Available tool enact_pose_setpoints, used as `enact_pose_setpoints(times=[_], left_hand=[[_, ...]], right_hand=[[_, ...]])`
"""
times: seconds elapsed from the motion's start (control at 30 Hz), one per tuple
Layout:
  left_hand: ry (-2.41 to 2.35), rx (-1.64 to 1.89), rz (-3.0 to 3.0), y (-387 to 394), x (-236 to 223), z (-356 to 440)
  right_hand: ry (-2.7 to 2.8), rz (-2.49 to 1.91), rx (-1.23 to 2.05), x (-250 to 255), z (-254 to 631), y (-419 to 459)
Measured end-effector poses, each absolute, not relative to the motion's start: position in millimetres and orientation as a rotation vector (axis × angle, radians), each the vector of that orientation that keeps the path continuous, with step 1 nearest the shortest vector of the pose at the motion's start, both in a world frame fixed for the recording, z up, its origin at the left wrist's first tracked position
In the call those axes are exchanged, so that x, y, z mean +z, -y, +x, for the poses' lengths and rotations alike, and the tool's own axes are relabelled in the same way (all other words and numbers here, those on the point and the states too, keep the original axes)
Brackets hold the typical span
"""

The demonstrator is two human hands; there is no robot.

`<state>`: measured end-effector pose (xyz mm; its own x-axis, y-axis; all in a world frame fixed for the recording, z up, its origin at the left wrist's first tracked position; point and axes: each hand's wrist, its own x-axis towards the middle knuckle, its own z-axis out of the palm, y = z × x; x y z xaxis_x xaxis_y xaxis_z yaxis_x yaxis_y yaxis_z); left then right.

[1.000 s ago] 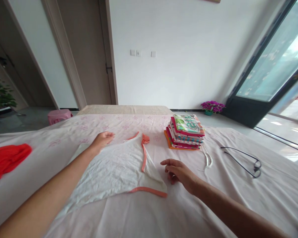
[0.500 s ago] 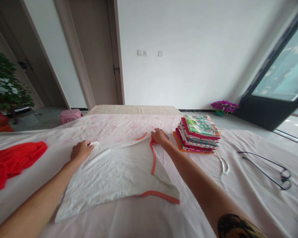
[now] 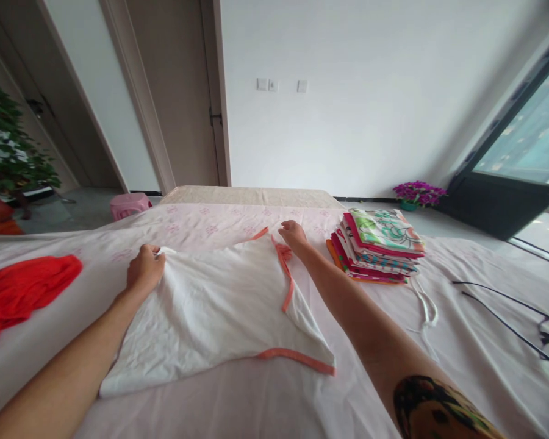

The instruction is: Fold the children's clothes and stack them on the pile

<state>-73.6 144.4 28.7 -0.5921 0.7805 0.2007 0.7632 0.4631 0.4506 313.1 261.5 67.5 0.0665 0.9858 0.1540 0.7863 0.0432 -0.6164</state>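
Counting from my seat, I see one white garment (image 3: 210,305) with orange trim, flat on the bed (image 3: 274,402) between two hands. Left hand (image 3: 144,271) pinches its far-left corner; right hand (image 3: 293,235) rests on the far-right corner by the strap — whether it grips, I cannot tell. One stack of folded clothes (image 3: 377,244) lies right of it; one red cloth (image 3: 18,296) — cut off at the edge.

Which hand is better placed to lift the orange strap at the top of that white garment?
Probably the right hand: it rests at the knotted orange strap. The left hand pinches the white garment at its far left corner.
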Motion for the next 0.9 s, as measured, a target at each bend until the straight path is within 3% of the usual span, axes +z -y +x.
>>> enact_pose_setpoints(times=[0.23, 0.37, 0.47, 0.63, 0.9], left_hand=[[-2.647, 0.53, 2.048, -90, 37, -44], [-2.148, 0.716, 2.3, -37, 41, -23], [-1.809, 0.586, 2.347, 5, 42, -18], [-1.677, 0.451, 2.451, 51, 41, -27], [-1.808, 0.415, 2.433, 69, 38, -57]], right_hand=[[2.269, -1.533, 0.296, 75, 325, -131], [2.531, -1.502, 0.288, 78, 340, -57], [2.564, -1.58, 0.233, 71, 353, -34], [2.317, -1.626, 0.347, 58, 377, -37], [1.623, -1.744, 0.898, 45, 399, -36]])
